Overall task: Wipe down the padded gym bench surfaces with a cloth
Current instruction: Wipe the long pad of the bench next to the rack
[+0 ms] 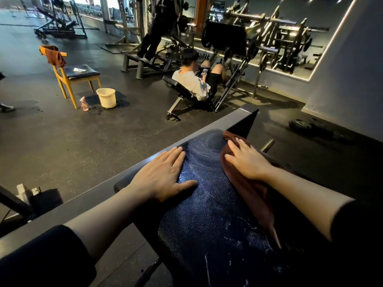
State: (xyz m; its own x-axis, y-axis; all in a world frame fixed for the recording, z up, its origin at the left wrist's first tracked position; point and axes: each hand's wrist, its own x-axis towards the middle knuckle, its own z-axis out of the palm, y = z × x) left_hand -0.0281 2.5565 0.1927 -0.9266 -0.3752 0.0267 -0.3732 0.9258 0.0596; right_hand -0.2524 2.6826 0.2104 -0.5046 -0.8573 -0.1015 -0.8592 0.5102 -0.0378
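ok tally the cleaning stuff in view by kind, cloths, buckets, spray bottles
cloths: 2, one under the right hand on the bench pad at, one draped over the chair back
buckets: 1, white, on the floor by the chair
spray bottles: 1, pink, beside the bucket
total: 4

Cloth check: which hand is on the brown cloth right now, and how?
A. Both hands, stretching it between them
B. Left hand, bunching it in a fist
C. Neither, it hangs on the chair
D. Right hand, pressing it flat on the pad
D: the right hand lies flat with straight fingers on the brown cloth, while the left hand rests bare on the bench pad.
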